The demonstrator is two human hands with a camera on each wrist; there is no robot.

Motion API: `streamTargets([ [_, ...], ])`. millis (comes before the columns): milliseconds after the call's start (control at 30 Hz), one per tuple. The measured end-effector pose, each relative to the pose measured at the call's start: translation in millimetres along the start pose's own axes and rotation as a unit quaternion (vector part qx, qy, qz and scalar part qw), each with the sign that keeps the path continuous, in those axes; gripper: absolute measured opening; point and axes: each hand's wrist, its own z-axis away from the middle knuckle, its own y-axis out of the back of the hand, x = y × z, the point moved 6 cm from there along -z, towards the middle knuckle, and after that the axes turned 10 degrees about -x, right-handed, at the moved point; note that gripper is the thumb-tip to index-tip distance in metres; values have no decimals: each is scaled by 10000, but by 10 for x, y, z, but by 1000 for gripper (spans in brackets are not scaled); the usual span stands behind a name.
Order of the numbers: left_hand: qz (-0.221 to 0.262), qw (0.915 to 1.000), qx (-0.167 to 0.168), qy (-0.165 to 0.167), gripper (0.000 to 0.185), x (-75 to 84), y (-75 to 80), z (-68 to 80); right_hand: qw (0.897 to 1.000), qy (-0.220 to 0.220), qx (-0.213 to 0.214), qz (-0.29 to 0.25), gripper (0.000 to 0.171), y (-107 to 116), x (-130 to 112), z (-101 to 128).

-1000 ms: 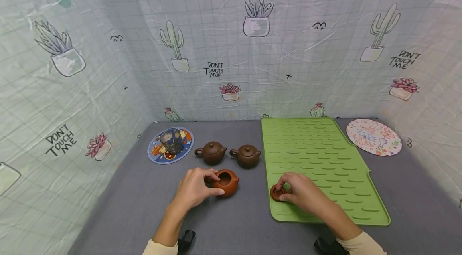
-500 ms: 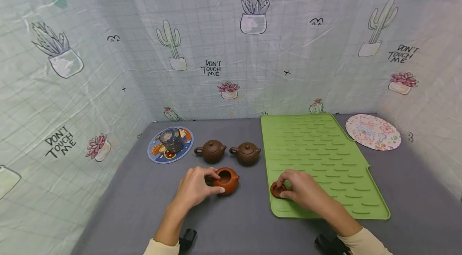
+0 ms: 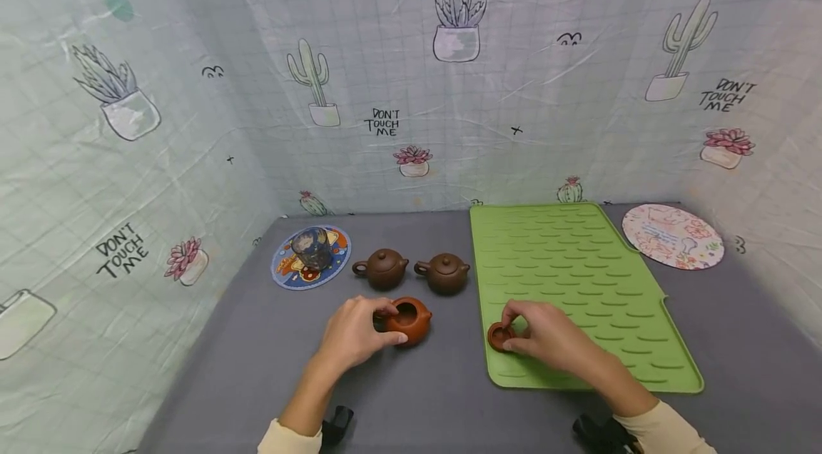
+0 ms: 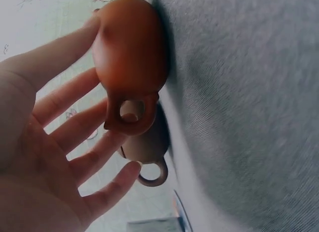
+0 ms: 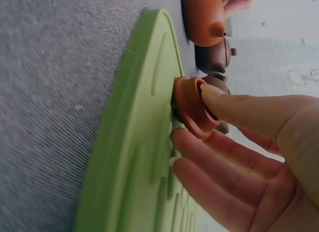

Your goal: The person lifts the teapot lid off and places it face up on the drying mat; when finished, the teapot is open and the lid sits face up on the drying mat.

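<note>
An orange clay teapot point(image 3: 411, 322) stands lidless on the grey cloth. My left hand point(image 3: 387, 327) holds it, thumb at its front and fingers behind by the handle. The left wrist view shows the teapot point(image 4: 130, 47) with my fingers point(image 4: 75, 137) reaching past its loop handle. The teapot's orange lid point(image 3: 496, 336) lies on the near left corner of the green ridged mat point(image 3: 578, 275). My right hand point(image 3: 510, 331) pinches the lid. In the right wrist view my thumb point(image 5: 239, 110) sits on the lid point(image 5: 192, 107), with the other fingers below it on the mat point(image 5: 139, 142).
Two dark brown lidded teapots point(image 3: 383, 268) point(image 3: 444, 273) stand just behind the orange one. A glass point(image 3: 311, 248) sits on a blue round coaster point(image 3: 289, 275) at the back left. A pale patterned round coaster point(image 3: 672, 236) lies at the back right. Cactus-print sheets wall in three sides.
Both hands keep their hold and place; only the head view has shifted slightly.
</note>
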Motion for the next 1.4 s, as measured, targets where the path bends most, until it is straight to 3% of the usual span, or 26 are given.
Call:
streamTargets([
  [233, 234, 9996, -71, -148, 40, 35, 103, -110, 9987, -256, -204, 390, 19, 93, 3, -73],
  [367, 409, 9986, -95, -330, 42, 113, 159, -210, 9956, -346, -98, 869, 18, 178, -31, -122],
  [533, 509, 9966, 119, -643, 45, 219, 179, -329, 9908, -154, 199, 1333, 18, 269, -111, -217],
  [700, 715, 9939, 358, -765, 49, 287, 150, -421, 9904, -184, 226, 1353, 20, 298, -190, -330],
  [900, 765, 9927, 637, -686, 52, 340, 115, -503, 9869, 27, 494, 1533, 26, 312, -312, -500],
  [1133, 630, 9931, 786, -604, 52, 366, 54, -598, 9810, 642, 864, 1612, 41, 321, -396, -707],
  [1400, 527, 9958, 704, -272, 45, 356, -37, -676, 9826, 876, 681, 1487, 44, 229, -357, -890],
])
